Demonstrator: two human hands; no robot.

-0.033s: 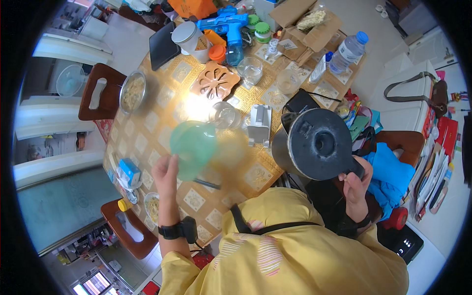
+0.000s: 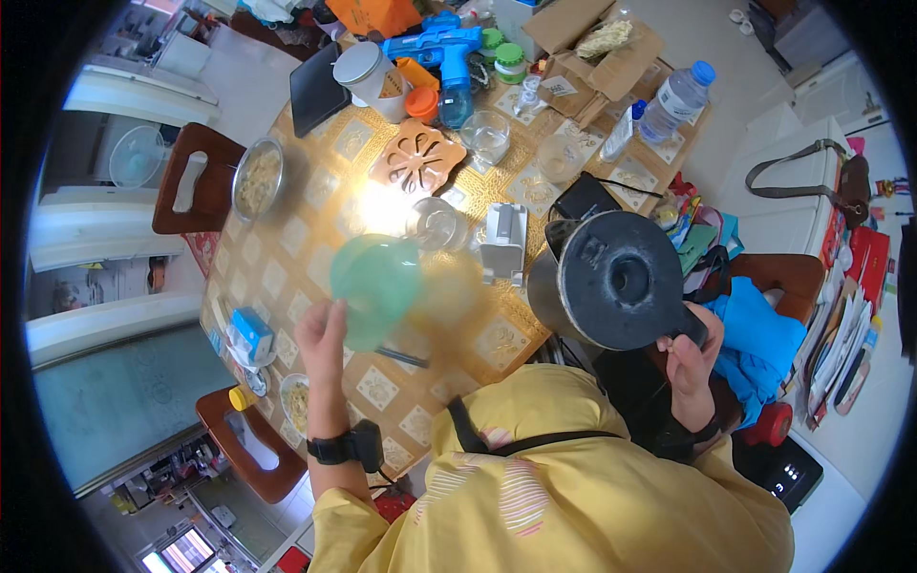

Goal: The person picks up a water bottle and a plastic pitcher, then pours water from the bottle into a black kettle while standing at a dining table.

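My left hand (image 2: 323, 336) pinches the rim of a translucent green bowl (image 2: 374, 291) over the left-middle of the table. The inside of the bowl is hard to make out. At the table's right front edge, my right hand (image 2: 693, 358) is closed round the handle of a kettle (image 2: 626, 279) with a black lid and dark metallic sides. The kettle stays apart from the bowl. A clear glass (image 2: 437, 224) stands just beyond the bowl, and a white phone stand (image 2: 504, 244) lies between bowl and kettle.
A brown petal-patterned dish (image 2: 416, 158), a blue toy water gun (image 2: 444, 53), and a water bottle (image 2: 680, 100) stand farther back. A metal bowl of food (image 2: 259, 179) sits at the left edge. Chairs (image 2: 196, 181) and a cardboard box (image 2: 611, 72) border the table.
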